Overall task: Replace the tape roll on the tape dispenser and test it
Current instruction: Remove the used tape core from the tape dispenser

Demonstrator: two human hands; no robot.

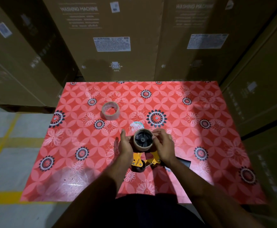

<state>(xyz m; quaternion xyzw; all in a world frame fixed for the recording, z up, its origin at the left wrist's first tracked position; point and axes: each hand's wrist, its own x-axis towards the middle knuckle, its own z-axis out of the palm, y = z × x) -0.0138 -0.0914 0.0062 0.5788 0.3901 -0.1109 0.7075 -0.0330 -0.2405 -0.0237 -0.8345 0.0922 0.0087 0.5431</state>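
A yellow tape dispenser [137,160] lies over the middle of the red flowered table [200,170], its black handle [184,162] pointing right. A brown cardboard core [142,146] sits around the dispenser's black hub [142,139]. My left hand [125,144] grips the core's left side. My right hand [164,146] pinches the core's right rim with its fingertips. A fresh roll of brownish tape [110,111] lies flat farther back on the table, apart from both hands.
A small round sticker or paper scrap [136,125] lies just behind the dispenser. Tall cardboard boxes marked "washing machine" [114,38] wall in the table's back and right side [258,104]. Grey floor with yellow lines [4,142] is at the left.
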